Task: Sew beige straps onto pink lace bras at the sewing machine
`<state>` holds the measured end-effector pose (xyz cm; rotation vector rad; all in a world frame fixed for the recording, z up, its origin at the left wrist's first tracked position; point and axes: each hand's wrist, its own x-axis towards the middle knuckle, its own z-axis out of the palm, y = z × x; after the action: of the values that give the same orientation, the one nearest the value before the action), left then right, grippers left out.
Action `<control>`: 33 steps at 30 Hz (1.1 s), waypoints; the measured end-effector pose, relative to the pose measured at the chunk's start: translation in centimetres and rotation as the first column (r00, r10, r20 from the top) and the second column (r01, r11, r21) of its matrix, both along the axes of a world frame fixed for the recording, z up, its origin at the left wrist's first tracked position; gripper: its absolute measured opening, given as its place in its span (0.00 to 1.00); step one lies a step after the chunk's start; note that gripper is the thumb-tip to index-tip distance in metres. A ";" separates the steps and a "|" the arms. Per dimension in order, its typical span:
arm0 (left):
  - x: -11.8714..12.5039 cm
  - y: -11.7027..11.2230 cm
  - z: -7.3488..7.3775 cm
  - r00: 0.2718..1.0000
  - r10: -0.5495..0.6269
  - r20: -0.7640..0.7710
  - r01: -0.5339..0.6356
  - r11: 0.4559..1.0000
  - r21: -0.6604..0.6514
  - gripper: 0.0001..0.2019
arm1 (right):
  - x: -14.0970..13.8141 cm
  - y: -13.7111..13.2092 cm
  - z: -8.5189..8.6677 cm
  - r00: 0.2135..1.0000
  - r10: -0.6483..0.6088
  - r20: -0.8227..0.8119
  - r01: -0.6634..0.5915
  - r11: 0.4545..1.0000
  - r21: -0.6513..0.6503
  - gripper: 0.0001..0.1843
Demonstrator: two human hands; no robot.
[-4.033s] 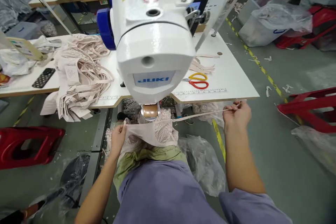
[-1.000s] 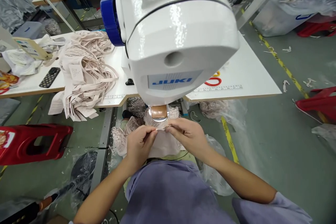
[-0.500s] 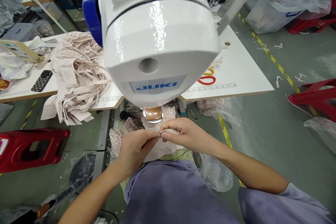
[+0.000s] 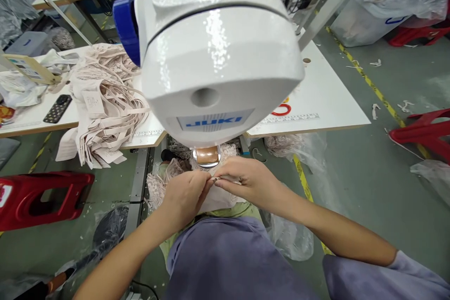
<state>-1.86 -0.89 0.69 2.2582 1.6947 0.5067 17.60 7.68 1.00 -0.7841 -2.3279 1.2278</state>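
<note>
- Your left hand [image 4: 184,192] and right hand [image 4: 251,180] meet fingertip to fingertip just above your lap, both pinching the end of a thin pale strap [image 4: 215,179].
- The lace garment [image 4: 159,183] lies bunched beneath them.
- The sewing machine head [image 4: 218,56] looms just beyond, blocking your view of the needle area and most of the scissors [image 4: 281,110].
- On the worktop [image 4: 326,98], a pile of strapped pieces [image 4: 105,98] sits left of the machine, a phone [image 4: 57,108] farther left.

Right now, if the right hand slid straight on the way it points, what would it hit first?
Its fingers point left, so the right hand would meet the left hand almost at once; both seem to pinch the same pale strap.
</note>
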 end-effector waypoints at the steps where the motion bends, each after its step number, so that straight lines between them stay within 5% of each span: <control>1: 0.1 0.0 0.0 1.000 0.012 -0.010 -0.012 1.000 0.011 0.19 | -0.2 0.2 0.2 1.000 -0.012 -0.007 0.013 0.998 0.067 0.08; 7: -0.6 0.9 0.1 0.974 0.227 0.018 -0.227 0.968 0.104 0.11 | -2.5 3.4 2.3 0.988 0.010 0.157 -0.025 0.995 0.092 0.07; 11: -3.1 1.6 -1.1 0.992 0.054 -0.112 -0.009 0.930 0.368 0.12 | -3.4 4.5 3.1 0.973 0.015 0.232 -0.045 0.991 0.124 0.10; 17: -5.6 2.2 -2.4 0.962 -0.116 -0.246 0.211 0.890 0.403 0.23 | -3.5 4.2 3.4 0.967 0.011 0.254 -0.048 0.989 0.142 0.13; 22: -4.9 2.7 -1.3 0.937 -0.087 -0.337 0.219 0.901 0.375 0.21 | -2.9 3.7 1.5 0.980 -0.062 0.189 0.006 0.959 0.282 0.12; 26: -3.8 2.3 -0.9 0.914 -0.021 -0.404 0.138 0.955 0.262 0.19 | -2.0 1.8 -1.2 0.972 -0.237 0.001 0.190 0.781 0.595 0.12; 29: -4.1 2.3 -0.6 0.900 -0.083 -0.428 0.187 0.961 0.205 0.23 | -1.9 0.6 -2.2 0.940 -0.323 -0.110 0.313 0.689 0.654 0.11; 31: -4.8 2.7 -0.2 0.865 -0.175 -0.471 0.306 0.927 0.216 0.26 | -2.1 0.1 -2.5 0.927 -0.350 -0.135 0.354 0.696 0.625 0.11; 33: -5.5 3.4 0.4 0.817 -0.257 -0.516 0.423 0.876 0.233 0.27 | -2.3 -0.3 -2.9 0.928 -0.346 -0.142 0.365 0.758 0.541 0.12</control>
<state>-7.34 2.54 1.05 3.0671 1.3938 0.1721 15.27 7.39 -1.93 -0.9149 -2.1898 0.3496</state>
